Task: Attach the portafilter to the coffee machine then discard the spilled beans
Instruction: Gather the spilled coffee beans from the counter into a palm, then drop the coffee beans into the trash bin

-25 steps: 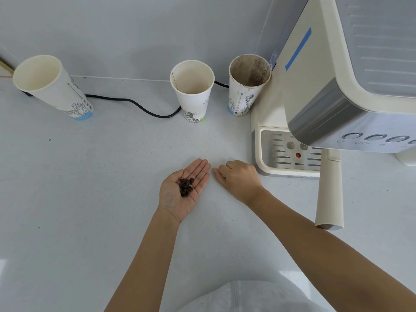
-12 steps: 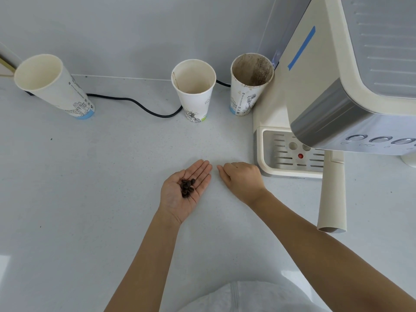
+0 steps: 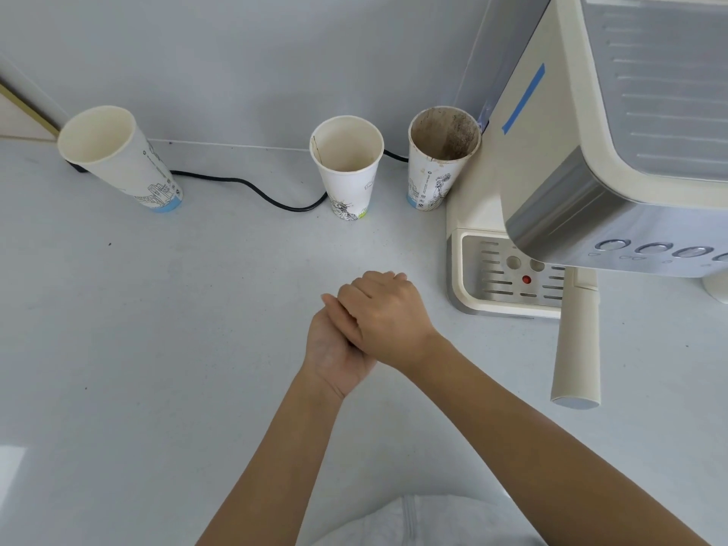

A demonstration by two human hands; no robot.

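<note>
Countertop [image 3: 157, 348] bare leftward | right hand [image 3: 388, 313] cupped over upturned left hand [image 3: 335, 348], contents hidden | coffee machine [image 3: 551, 171] near right

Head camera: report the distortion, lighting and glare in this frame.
Head view: wide-angle bend tilts the left paper cup outward and slants the coffee machine; soft, even light with faint shadows under the hands; a pale bright patch on the counter at the left edge; focus sharp throughout.

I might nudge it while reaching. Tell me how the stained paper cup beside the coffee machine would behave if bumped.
The stained paper cup looks empty, so it is probably light and would slide or tip easily. It is tall with a narrow base, so likely top-heavy. The thin paper walls would probably dent under a firm squeeze.
</note>
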